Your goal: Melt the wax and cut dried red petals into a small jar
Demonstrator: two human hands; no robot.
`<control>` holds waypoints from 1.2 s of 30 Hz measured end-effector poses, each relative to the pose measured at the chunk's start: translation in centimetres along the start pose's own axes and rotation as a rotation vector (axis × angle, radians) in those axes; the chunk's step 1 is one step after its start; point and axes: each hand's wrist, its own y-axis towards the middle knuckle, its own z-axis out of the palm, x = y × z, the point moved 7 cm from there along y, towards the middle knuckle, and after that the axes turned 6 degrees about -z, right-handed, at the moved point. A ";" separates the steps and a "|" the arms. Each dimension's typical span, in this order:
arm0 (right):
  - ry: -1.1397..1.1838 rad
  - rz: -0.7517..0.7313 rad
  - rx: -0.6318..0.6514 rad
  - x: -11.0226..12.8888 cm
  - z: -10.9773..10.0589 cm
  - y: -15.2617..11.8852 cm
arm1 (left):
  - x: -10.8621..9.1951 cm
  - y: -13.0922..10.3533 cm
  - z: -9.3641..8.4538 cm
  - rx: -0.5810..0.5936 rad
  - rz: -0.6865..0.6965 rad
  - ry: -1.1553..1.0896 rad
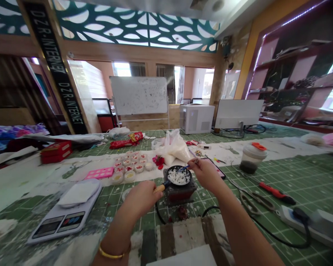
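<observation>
A small black pan (pixel 170 180) rests on a dark square heater (pixel 180 195) and holds white chunks (pixel 179 176). Its wooden handle (pixel 159 188) is gripped by my left hand (pixel 143 197), which wears a gold bracelet at the wrist. Above the right side of the pan, my right hand (pixel 202 170) pinches a thin blue stick (pixel 184 168) whose lower end reaches into the white chunks. Behind the pan stand a plastic bag of white material (pixel 177 146) and a red flower (pixel 158 160). A phone (pixel 219 173) lies partly behind my right hand.
Left are small filled cups (pixel 129 176), a pink mould (pixel 100 172), a kitchen scale (pixel 69 210) and red boxes (pixel 56 152). Right are a jar with an orange lid (pixel 252 159), scissors (pixel 249 203), a red-handled tool (pixel 277 193) and a power strip (pixel 308 225) with a cable.
</observation>
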 end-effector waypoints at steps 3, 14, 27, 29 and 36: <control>0.025 0.010 -0.022 -0.1 0.3 0.1 | 0.0 0.0 0.1 -0.001 0.000 0.000; 0.170 -0.014 0.010 0.5 1.5 0.1 | 0.2 0.3 0.2 -0.025 0.015 -0.009; 0.167 -0.012 -0.009 0.6 0.4 -0.4 | 0.1 0.2 0.2 -0.014 0.018 -0.032; 0.172 -0.011 0.012 0.5 0.5 -0.3 | 0.2 0.3 0.2 -0.020 0.012 -0.030; 0.114 0.055 -0.074 -0.9 -0.9 0.0 | 0.5 0.4 0.3 -0.021 0.013 -0.036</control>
